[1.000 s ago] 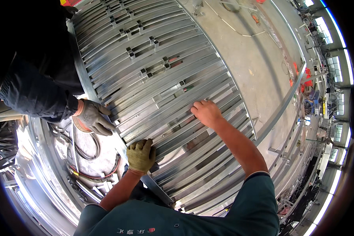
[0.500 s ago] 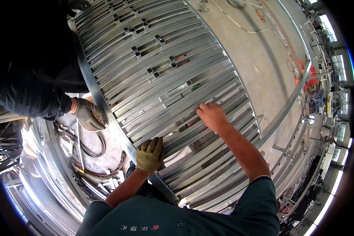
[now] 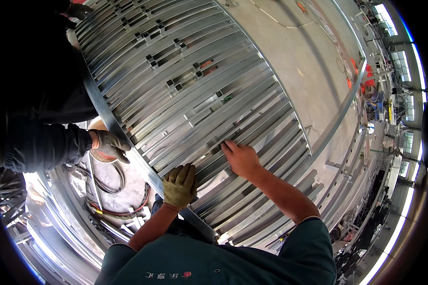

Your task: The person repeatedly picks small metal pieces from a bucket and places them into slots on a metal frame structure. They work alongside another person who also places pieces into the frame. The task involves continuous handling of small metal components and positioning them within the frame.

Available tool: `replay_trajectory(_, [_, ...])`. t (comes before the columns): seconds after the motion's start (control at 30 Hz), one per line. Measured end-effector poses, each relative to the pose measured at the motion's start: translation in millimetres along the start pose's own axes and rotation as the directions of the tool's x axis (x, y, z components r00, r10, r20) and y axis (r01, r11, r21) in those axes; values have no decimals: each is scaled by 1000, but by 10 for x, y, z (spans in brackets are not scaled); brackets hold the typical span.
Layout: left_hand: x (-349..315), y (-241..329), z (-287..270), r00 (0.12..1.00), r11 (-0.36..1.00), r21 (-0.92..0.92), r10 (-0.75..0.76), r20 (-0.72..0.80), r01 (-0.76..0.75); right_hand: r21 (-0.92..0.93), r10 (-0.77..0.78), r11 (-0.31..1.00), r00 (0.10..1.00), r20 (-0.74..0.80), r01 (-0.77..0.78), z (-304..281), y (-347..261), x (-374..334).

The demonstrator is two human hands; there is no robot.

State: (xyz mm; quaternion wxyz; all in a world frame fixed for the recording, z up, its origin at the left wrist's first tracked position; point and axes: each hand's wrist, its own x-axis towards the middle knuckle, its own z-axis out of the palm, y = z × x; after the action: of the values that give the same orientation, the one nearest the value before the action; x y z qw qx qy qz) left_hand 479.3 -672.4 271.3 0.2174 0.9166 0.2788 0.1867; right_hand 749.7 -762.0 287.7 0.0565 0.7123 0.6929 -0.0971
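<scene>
Head view: the stack of galvanized steel channels (image 3: 195, 95) fills the frame from centre to 12 o'clock; the gloved left hand (image 3: 179, 185) curls over its flat edge strip (image 3: 128, 145) at 6 o'clock; the bare right hand (image 3: 241, 158) lies flat, fingers spread, on a channel; a co-worker's gloved hand (image 3: 108, 145) grips the strip at 9 o'clock; an uneven pull could likely slide the profiles and cut the bare hand.

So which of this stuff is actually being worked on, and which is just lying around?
In use:
stack of metal channels
left hand, gloved, on its edge
right hand, bare, flat on top
co-worker's gloved hand at the edge

Lying about:
coiled hoses
orange items on the floor
</scene>
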Motion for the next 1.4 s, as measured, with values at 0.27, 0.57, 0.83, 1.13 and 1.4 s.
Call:
replay_trajectory(0.27, [1,-8,8,1000,1000,15,-3,-4,3,37,146,989,989,17,-147,126,-120,102])
replay_trajectory(0.57, [-18,-12,45,999,999,17,38,-23,-37,545,569,704,821,-49,-455,-239,-189,-181])
replay_trajectory(0.83, [9,247,-138,984,952,-296,124,128,-81,758,610,-644,529,590,-103,162,-957,-1075])
replay_trajectory(1.13, [70,975,-75,636,410,-517,-244,732,752,844,558,-529,711,428,-93,31,-905,-1144])
replay_trajectory(1.4, [403,1252,585,644,584,-335,-467,606,739,827,880,-96,341,330,-554,393,-502,-612])
